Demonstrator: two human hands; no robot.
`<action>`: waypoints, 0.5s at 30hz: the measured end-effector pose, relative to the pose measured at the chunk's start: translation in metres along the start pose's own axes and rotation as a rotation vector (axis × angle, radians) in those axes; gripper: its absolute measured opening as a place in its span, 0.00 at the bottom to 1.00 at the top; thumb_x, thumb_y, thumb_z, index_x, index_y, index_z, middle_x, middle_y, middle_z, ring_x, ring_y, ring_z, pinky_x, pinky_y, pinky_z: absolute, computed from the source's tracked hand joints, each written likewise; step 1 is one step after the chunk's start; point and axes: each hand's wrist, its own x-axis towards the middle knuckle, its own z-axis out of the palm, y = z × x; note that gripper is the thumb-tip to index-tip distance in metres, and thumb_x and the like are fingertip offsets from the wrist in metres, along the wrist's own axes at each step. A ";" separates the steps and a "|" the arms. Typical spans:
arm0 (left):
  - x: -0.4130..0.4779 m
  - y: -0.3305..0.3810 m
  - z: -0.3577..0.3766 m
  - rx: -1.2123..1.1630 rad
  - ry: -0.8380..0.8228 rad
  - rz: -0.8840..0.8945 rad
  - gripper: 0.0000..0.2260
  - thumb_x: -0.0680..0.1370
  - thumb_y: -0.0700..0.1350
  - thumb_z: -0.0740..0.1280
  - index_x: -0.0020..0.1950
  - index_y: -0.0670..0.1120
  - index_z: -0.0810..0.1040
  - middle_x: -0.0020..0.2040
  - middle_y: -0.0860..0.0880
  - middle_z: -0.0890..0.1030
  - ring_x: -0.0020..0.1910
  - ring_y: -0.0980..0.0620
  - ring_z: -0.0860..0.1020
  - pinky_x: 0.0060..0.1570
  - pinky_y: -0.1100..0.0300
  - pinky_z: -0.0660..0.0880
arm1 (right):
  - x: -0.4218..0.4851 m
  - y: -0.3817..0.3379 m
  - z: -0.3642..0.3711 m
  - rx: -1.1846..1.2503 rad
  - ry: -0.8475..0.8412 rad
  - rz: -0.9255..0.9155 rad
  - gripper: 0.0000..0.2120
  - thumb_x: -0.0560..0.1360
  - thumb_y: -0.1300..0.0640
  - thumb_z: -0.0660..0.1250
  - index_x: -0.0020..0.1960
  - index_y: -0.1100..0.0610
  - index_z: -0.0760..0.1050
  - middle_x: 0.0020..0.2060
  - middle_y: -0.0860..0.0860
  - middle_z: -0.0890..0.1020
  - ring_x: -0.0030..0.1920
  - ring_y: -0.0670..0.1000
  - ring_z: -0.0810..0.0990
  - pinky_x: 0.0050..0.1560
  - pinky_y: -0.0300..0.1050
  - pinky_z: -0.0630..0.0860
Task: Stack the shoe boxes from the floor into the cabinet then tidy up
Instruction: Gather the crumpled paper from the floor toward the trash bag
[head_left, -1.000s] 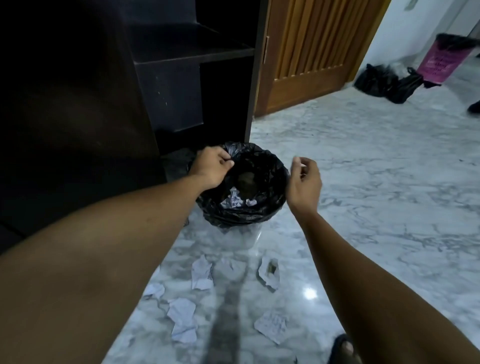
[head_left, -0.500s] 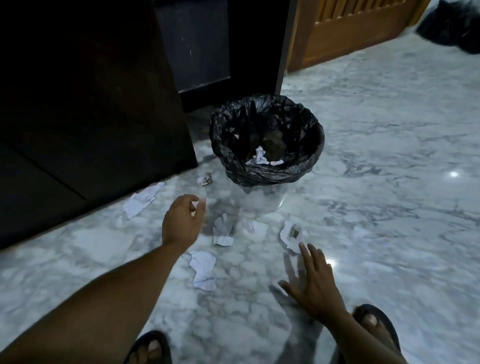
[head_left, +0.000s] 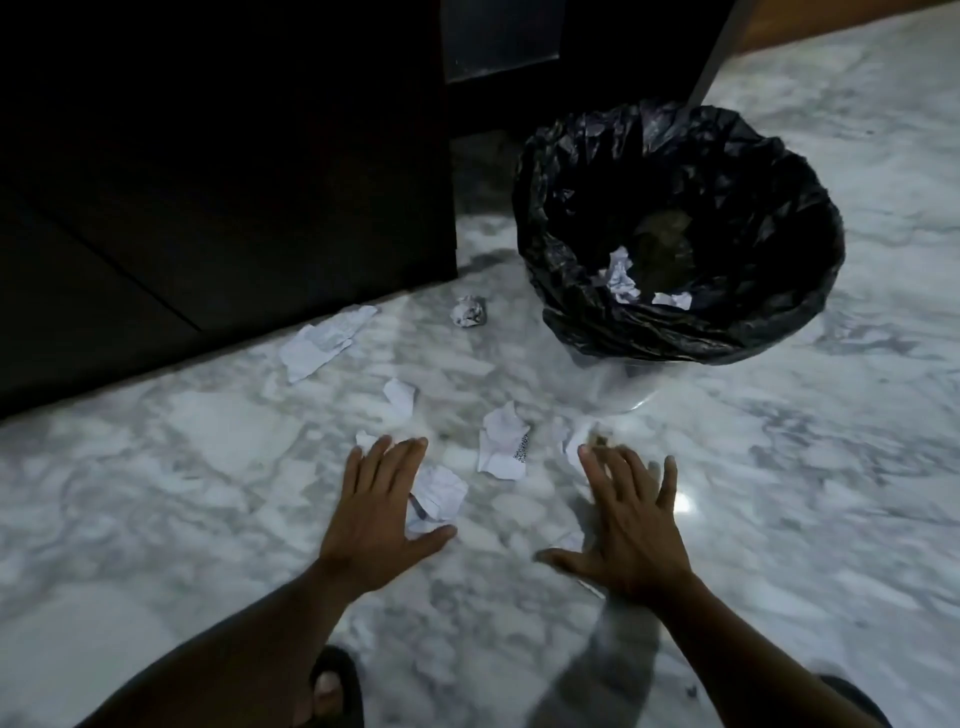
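Both hands have dropped from the bin's rim toward the marble floor (head_left: 779, 519): the left hand (head_left: 384, 512) is spread flat beside a crumpled scrap (head_left: 440, 496) and the right hand (head_left: 629, 530) is splayed, so gathering litter seems to be starting. More scraps lie toward the black-lined bin (head_left: 675, 345) by the dark cabinet (head_left: 208, 182). No shoe boxes show, and the print on one slip (head_left: 500, 448) is unreadable.

Marble floor (head_left: 779, 493); paper scraps (head_left: 501, 447), crumpled ball (head_left: 467, 310), black-lined bin (head_left: 675, 340)
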 end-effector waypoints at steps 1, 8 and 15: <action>0.004 -0.004 -0.003 -0.009 0.029 0.016 0.45 0.72 0.73 0.61 0.79 0.47 0.58 0.75 0.49 0.67 0.76 0.44 0.63 0.76 0.40 0.53 | 0.009 -0.008 -0.001 -0.014 0.015 -0.022 0.59 0.59 0.14 0.53 0.79 0.50 0.53 0.74 0.57 0.67 0.76 0.63 0.62 0.72 0.75 0.45; 0.045 -0.046 -0.027 0.118 0.050 -0.069 0.58 0.61 0.82 0.61 0.81 0.48 0.55 0.81 0.44 0.56 0.80 0.39 0.52 0.73 0.30 0.47 | 0.072 -0.050 0.002 0.097 0.088 -0.246 0.56 0.63 0.17 0.56 0.80 0.48 0.51 0.80 0.57 0.53 0.79 0.63 0.46 0.74 0.70 0.52; 0.088 -0.078 -0.043 0.156 -0.052 -0.097 0.64 0.54 0.85 0.59 0.82 0.55 0.42 0.82 0.48 0.39 0.79 0.39 0.35 0.69 0.24 0.40 | 0.137 -0.077 0.006 0.125 0.184 -0.381 0.53 0.66 0.20 0.58 0.81 0.47 0.48 0.81 0.55 0.47 0.80 0.60 0.43 0.75 0.66 0.51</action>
